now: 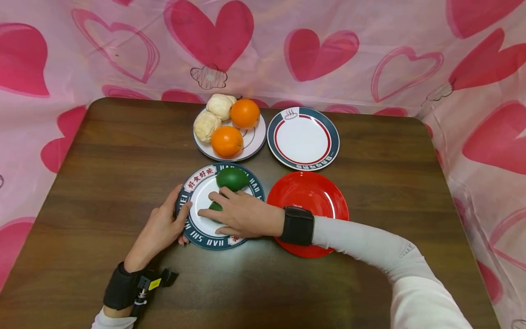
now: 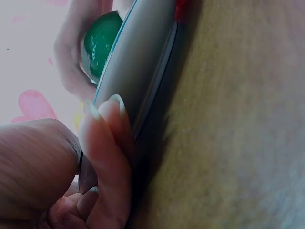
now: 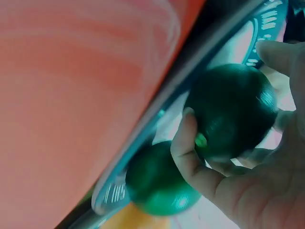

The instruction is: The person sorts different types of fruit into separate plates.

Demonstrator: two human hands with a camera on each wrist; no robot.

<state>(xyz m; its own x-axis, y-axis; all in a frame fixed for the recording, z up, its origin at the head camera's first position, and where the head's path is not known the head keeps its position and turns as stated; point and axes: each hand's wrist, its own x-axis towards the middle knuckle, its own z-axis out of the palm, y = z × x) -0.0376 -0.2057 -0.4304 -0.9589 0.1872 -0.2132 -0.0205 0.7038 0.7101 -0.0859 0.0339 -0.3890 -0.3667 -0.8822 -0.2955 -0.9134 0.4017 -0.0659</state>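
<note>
A white plate with a dark blue lettered rim (image 1: 205, 240) lies on the table. My left hand (image 1: 162, 224) grips it by the left edge, thumb over the rim and fingers curled beneath, as the left wrist view shows. On this plate are two glossy dark green avocados. My right hand (image 1: 242, 212) curls its fingers and thumb round the nearer avocado (image 3: 233, 109), which is mostly hidden under the hand in the head view. Just behind it sits the farther avocado (image 1: 232, 179), apart from the fingers.
A red plate (image 1: 302, 192) lies to the right, under my right wrist. Behind it is a white plate with a blue rim (image 1: 303, 139). At the back, a smaller plate (image 1: 256, 137) carries two oranges (image 1: 227, 141) and two pale, bun-like rounds (image 1: 207, 126). Heart-patterned cloth (image 1: 263, 50) surrounds the wooden table.
</note>
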